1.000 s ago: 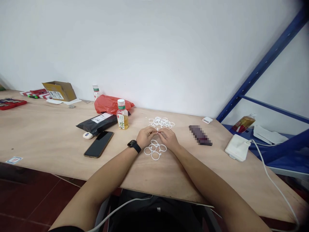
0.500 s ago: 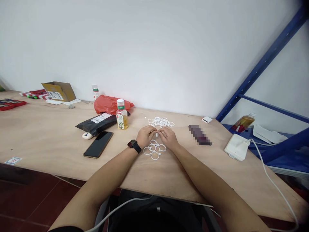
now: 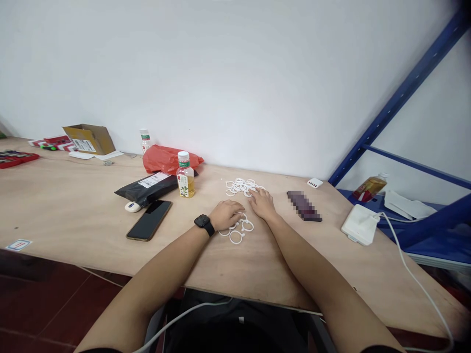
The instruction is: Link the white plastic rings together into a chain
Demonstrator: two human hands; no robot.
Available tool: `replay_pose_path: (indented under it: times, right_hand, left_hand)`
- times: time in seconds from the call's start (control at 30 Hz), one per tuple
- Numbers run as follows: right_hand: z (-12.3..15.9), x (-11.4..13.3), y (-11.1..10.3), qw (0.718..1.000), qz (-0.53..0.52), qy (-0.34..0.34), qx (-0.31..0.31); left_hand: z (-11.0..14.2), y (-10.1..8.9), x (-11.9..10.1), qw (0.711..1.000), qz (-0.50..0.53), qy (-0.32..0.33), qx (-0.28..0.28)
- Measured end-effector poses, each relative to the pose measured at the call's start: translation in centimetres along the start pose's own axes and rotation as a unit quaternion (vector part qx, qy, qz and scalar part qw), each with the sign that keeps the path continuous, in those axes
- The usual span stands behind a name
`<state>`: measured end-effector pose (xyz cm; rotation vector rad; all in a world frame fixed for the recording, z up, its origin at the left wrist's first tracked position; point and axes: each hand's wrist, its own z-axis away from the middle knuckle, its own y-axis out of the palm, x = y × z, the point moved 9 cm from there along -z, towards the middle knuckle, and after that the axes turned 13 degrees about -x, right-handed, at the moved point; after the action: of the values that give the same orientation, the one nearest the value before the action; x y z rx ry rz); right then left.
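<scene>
Over the near group of white plastic rings (image 3: 236,238) lies my left hand (image 3: 226,214), a black watch on its wrist. Its fingers are stretched forward and slightly apart, and they cover part of those rings. Small tabs stick out from some of the rings. Farther off, a tangled pile of similar white rings (image 3: 239,186) rests on the table. My right hand (image 3: 262,203) reaches to the near right edge of that pile, fingers spread, fingertips touching the rings. I see nothing gripped in either hand.
Left of my hands are a drink bottle (image 3: 186,182), a phone (image 3: 149,220), a black parcel (image 3: 147,189) and a red bag (image 3: 165,158). To the right lie a pixelated dark object (image 3: 304,206), a white charger (image 3: 314,183) and a white box with a cable (image 3: 359,224).
My hands have parted from their shared pinch on a small white piece. The left came down onto the near rings; the right moved to the far pile and spread its fingers.
</scene>
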<state>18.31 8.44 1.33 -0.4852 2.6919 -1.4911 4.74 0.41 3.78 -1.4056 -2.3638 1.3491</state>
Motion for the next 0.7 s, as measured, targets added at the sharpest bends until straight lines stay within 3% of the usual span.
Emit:
replay_pose_path:
  times: [0.23, 0.53, 0.7]
  right_hand:
    - [-1.5, 1.4, 0.1, 0.998, 0.009, 0.001, -0.056]
    - [-1.8, 0.5, -0.2, 0.996, -0.034, 0.012, -0.083]
    - [-2.0, -0.8, -1.4, 0.984, -0.092, 0.054, -0.142]
  left_hand:
    - [0.0, 0.2, 0.2, 0.999, -0.021, -0.036, 0.036]
    - [-0.1, 0.1, 0.9, 0.998, -0.009, -0.052, 0.035]
    - [-0.1, -0.3, 0.9, 0.998, -0.007, -0.065, 0.026]
